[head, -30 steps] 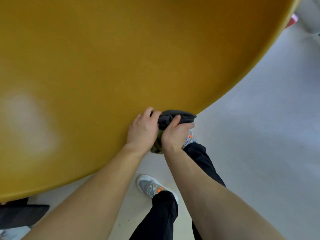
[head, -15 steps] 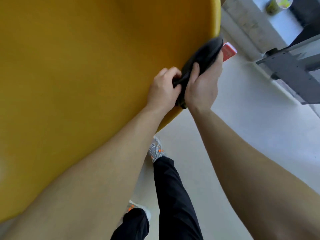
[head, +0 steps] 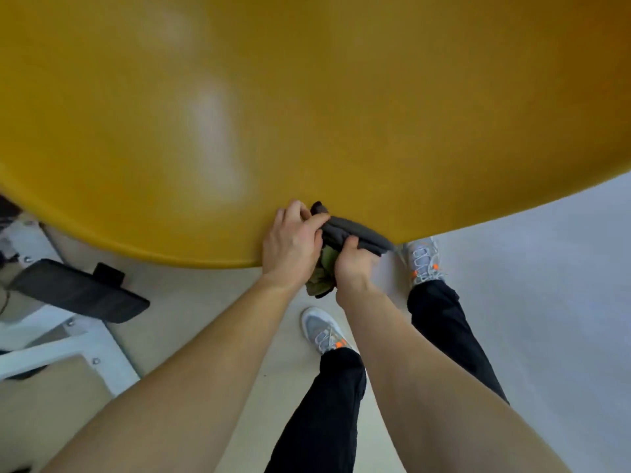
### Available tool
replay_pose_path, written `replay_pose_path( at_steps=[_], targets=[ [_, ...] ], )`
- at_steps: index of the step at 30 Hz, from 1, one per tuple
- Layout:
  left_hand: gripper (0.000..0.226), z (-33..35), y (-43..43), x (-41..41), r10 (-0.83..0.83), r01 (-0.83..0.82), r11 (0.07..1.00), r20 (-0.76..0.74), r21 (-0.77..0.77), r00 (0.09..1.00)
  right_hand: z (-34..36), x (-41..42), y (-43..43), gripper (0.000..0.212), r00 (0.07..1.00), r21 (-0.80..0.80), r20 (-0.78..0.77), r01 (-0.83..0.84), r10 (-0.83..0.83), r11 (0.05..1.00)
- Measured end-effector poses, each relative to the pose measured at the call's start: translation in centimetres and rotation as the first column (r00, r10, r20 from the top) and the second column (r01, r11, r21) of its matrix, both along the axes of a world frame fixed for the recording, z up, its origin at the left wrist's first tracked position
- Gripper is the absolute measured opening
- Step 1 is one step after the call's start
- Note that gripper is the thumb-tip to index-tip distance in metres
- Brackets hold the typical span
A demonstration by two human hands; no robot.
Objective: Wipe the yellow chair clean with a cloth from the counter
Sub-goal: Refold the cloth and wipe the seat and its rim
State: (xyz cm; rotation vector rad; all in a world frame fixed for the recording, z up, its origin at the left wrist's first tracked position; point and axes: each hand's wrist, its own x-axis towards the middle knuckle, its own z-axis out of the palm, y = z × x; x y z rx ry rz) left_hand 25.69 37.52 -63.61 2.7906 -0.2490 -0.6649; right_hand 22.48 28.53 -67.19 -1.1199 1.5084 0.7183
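One chair (head: pixel 307 97), one cloth (head: pixel 351 233), two shoes. L hand (head: pixel 293 240) & R hand (head: pixel 355 264) both clench cloth at chair's near rim. Glossy yellow shell; pale floor (head: pixel 546 302).

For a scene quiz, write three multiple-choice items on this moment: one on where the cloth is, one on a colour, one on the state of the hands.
1. Where is the dark grey folded cloth?
A. on the floor
B. on the near rim of the glossy yellow chair shell
C. on a shoe

2. What colour are the accents on the grey mesh sneakers?
A. orange
B. blue
C. green

3. How is the cloth held?
A. left hand only
B. right hand only
C. both hands

Answers: 1 B, the cloth lies along the shell's edge; 2 A, orange marks show near the laces; 3 C, fingers of each hand close on it.
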Motion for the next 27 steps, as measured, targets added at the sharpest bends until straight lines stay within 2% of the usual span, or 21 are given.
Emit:
replay_pose_path(
  at_steps=[1,2,3,5,6,7,9,11,12,13,14,16,18,19,21,22,23,27],
  targets=[
    [0.027,0.9,1.5,-1.2,0.139,-0.138,0.990,0.043,-0.025,0.989,0.5,-0.5,1.5,0.057,0.998,0.114,0.022,0.052,-0.055,0.992],
    [0.022,1.8,2.7,-2.6,0.328,-0.324,0.944,0.074,-0.061,0.942,1.5,-0.8,2.8,0.055,0.995,0.226,0.038,0.079,-0.090,0.971],
    [0.017,2.8,3.6,-4.0,0.545,-0.538,0.837,0.070,-0.101,0.836,2.4,-1.0,3.7,0.053,0.995,0.304,0.045,0.076,-0.094,0.950],
    [0.021,4.1,4.3,-6.9,0.884,-0.884,0.454,-0.071,-0.116,0.463,3.9,-1.3,4.9,0.047,0.998,0.343,0.063,0.004,-0.027,0.939],
    [0.027,4.5,4.1,-8.2,0.952,-0.963,0.254,-0.150,-0.087,0.265,4.5,-1.5,5.1,0.041,0.998,0.326,0.068,-0.030,0.008,0.945],
    [0.035,4.5,3.6,-9.2,0.970,-0.993,0.090,-0.219,-0.077,0.105,4.9,-1.7,5.1,0.037,0.996,0.306,0.072,-0.065,0.045,0.950],
    [0.058,4.2,2.2,-9.6,0.907,-0.972,-0.194,-0.401,-0.132,-0.127,5.8,-1.6,4.6,0.033,0.992,0.303,0.088,-0.113,0.091,0.946],
    [0.074,4.0,0.6,-8.2,0.717,-0.878,-0.459,-0.640,-0.136,-0.276,6.7,-0.8,3.7,0.032,0.982,0.322,0.102,-0.186,0.161,0.928],
    [0.081,3.7,0.0,-7.3,0.626,-0.841,-0.529,-0.722,-0.116,-0.294,7.4,-0.1,3.2,0.035,0.966,0.297,0.100,-0.257,0.237,0.920],
    [0.089,3.3,-0.6,-6.3,0.567,-0.822,-0.561,-0.768,-0.096,-0.297,7.9,0.6,2.5,0.039,0.929,0.232,0.097,-0.369,0.356,0.900],
    [0.094,2.6,-1.3,-5.7,0.542,-0.815,-0.573,-0.785,-0.085,-0.299,8.0,1.2,1.7,0.043,0.853,0.122,0.093,-0.521,0.513,0.845],
    [0.091,0.7,-2.9,-5.1,0.590,-0.829,-0.555,-0.736,-0.069,-0.333,7.9,1.8,-0.8,0.043,0.610,-0.178,0.079,-0.770,0.789,0.613],
    [0.083,-1.2,-5.2,-5.2,0.638,-0.838,-0.545,-0.666,-0.035,-0.387,7.3,2.2,-3.7,0.035,0.351,-0.432,0.087,-0.830,0.932,0.353],
    [0.084,-1.9,-6.3,-5.3,0.622,-0.816,-0.578,-0.662,-0.028,-0.418,7.0,2.3,-5.1,0.038,0.236,-0.511,0.103,-0.821,0.966,0.255],
    [0.095,-3.5,-8.5,-5.7,0.552,-0.758,-0.652,-0.694,-0.012,-0.463,5.5,2.7,-7.3,0.054,-0.001,-0.574,0.125,-0.816,0.992,0.072],
    [0.098,-4.2,-9.7,-6.1,0.528,-0.751,-0.661,-0.707,0.005,-0.470,4.8,3.1,-8.1,0.061,-0.088,-0.573,0.130,-0.820,0.988,0.002],
    [0.095,-4.8,-10.9,-6.5,0.504,-0.752,-0.659,-0.729,0.023,-0.464,4.0,3.5,-8.9,0.065,-0.132,-0.557,0.136,-0.830,0.982,-0.035],
    [0.057,-5.3,-14.4,-7.4,0.457,-0.829,-0.558,-0.818,0.043,-0.350,2.4,4.2,-10.2,0.065,-0.187,-0.582,0.142,-0.810,0.972,-0.070]
  ],
)
